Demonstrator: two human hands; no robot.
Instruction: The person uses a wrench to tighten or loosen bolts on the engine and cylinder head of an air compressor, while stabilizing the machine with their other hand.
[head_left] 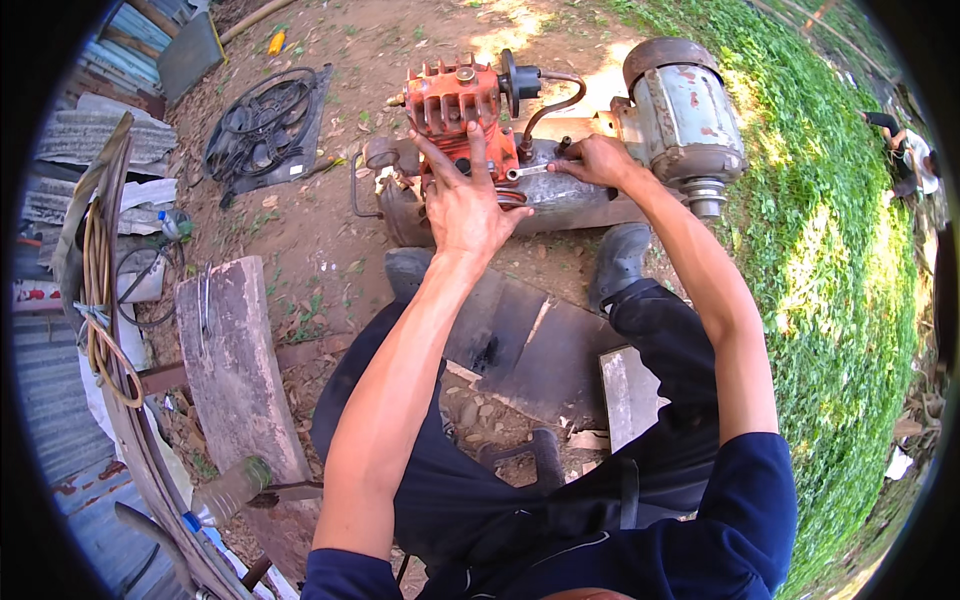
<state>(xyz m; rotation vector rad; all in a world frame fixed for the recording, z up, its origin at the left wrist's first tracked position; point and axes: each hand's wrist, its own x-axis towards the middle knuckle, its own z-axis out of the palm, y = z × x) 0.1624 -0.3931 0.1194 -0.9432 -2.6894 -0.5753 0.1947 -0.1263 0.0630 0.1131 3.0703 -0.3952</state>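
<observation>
A red finned compressor pump (450, 95) sits on a worn grey air tank (575, 203) between my boots. My left hand (465, 208) rests against the pump's near side, fingers spread and thumb stretched to the right. Nothing shows in its grasp. Pinched in my right hand (598, 162) is a small silver wrench (532, 171), its end at the pump's lower right side. A curved copper-brown pipe (574, 84) runs from the black fitting on the pump down toward the tank. The grey electric motor (690, 112) stands at the tank's right end.
A black fan assembly (262, 122) lies on the dirt at far left. Nearer are a weathered plank (235, 365), coiled cable (97, 255) and a plastic bottle (230, 492). Dark flat sheets (510, 345) lie between my legs. Grass (830, 330) covers the right; another person (912, 155) is beyond.
</observation>
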